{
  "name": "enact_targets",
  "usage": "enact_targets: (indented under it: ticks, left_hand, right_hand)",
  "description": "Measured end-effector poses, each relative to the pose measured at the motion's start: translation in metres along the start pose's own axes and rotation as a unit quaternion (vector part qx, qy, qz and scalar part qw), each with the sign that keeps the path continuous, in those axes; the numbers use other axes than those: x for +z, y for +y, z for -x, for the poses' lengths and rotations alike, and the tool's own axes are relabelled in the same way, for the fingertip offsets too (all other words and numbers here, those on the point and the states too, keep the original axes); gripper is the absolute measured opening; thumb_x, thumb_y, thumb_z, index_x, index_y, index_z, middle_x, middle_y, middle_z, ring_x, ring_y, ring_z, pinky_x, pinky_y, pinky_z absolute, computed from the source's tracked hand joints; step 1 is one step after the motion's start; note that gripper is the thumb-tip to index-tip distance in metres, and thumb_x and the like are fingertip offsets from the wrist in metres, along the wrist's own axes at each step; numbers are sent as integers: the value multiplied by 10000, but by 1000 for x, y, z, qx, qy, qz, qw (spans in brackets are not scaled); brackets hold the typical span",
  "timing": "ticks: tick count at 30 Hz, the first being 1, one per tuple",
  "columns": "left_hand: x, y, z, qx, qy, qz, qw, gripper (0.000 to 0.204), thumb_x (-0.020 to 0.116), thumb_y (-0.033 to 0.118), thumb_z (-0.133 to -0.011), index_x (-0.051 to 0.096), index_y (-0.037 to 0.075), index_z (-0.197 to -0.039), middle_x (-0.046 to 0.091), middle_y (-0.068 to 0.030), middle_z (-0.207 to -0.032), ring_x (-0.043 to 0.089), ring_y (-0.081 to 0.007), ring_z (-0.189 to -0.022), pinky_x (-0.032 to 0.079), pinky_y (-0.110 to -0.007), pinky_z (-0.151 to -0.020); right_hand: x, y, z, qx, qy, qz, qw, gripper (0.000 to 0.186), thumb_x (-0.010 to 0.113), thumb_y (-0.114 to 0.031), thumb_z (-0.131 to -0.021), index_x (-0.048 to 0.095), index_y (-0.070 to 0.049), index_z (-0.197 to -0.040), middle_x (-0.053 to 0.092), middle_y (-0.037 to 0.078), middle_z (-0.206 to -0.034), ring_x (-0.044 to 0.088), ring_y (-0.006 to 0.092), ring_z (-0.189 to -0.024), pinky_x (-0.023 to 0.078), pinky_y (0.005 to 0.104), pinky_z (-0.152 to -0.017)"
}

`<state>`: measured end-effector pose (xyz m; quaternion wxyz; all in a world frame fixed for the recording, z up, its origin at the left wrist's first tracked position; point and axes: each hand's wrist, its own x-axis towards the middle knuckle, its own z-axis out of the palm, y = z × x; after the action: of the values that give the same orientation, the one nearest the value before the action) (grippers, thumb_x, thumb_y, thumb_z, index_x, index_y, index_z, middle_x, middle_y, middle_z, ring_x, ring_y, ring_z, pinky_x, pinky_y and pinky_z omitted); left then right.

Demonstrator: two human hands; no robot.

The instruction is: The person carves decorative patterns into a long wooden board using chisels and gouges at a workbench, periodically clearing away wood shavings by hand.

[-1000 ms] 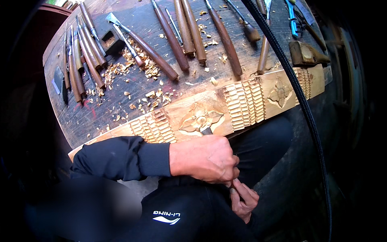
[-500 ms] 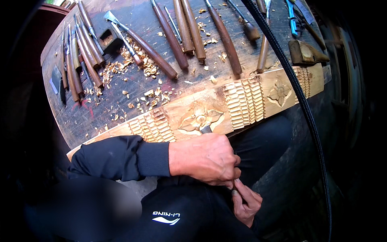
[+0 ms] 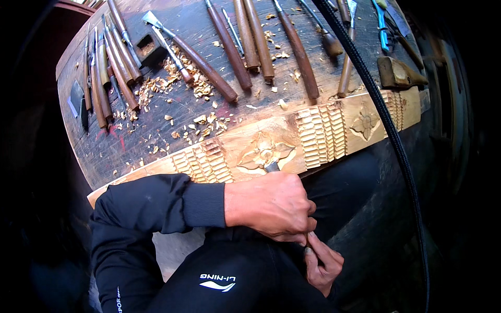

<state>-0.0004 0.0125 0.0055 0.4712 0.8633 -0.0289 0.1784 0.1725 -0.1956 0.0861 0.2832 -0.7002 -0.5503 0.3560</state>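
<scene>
Across the table's near edge lies a long wooden board carved with flowers and rows of scale-like notches. My left hand is closed round a chisel; its grey blade meets the lower petals of the middle carved flower. Most of the chisel's handle is hidden inside that fist. Below and to the right, my right hand pinches the handle's back end between thumb and fingers, close to my left hand.
Several wood-handled chisels lie along the far side of the dark table. Wood shavings are scattered among them. A wooden mallet rests at the right, near a blue-handled tool. A black braided cable hangs across the view.
The whole view has shifted slightly, so the table and tools appear a little farther right. Both hands keep their grip on the chisel, with its blade at the same flower.
</scene>
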Motion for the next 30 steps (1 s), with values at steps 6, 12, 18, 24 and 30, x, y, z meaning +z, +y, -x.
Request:
enact_targets:
  ticks: [6,12,18,24,30]
  left_hand:
    - [1,0,0,-3,7,-8,1000,374,745,424,-1005,665,91,-855,630,-64,-769,716,-297,-688,554,-437,-592]
    - [8,-2,-2,77,108,-93,987,371,736,417,-1005,634,95,-850,580,-27,-817,645,-210,-729,480,-372,-594]
    - [20,11,2,116,5,-139,983,371,681,432,-1016,640,100,-856,587,-21,-835,624,-192,-774,478,-357,-655]
    - [27,14,10,45,-68,-162,983,393,673,450,-1002,665,92,-839,624,-31,-761,674,-229,-742,535,-372,-675]
    - [27,12,8,51,-36,-124,990,588,646,605,-1024,644,95,-731,607,-42,-689,683,-262,-685,550,-390,-645]
  right_hand:
    - [-3,0,-6,0,-7,2,1000,406,763,113,-903,792,43,-1302,693,151,-769,649,202,-581,479,305,-540]
    - [-20,-4,-14,-51,-31,78,995,380,770,97,-887,806,34,-1260,663,125,-761,630,198,-576,450,307,-540]
    - [26,29,36,-1,9,-45,999,324,746,59,-968,749,97,-1290,771,208,-933,783,264,-759,581,320,-643]
    - [41,14,34,45,-29,-122,991,353,770,39,-987,734,108,-1331,815,256,-1089,839,294,-947,653,335,-792]
    - [57,21,50,3,-5,-60,998,292,753,127,-904,732,105,-1194,779,177,-876,788,241,-780,603,341,-725]
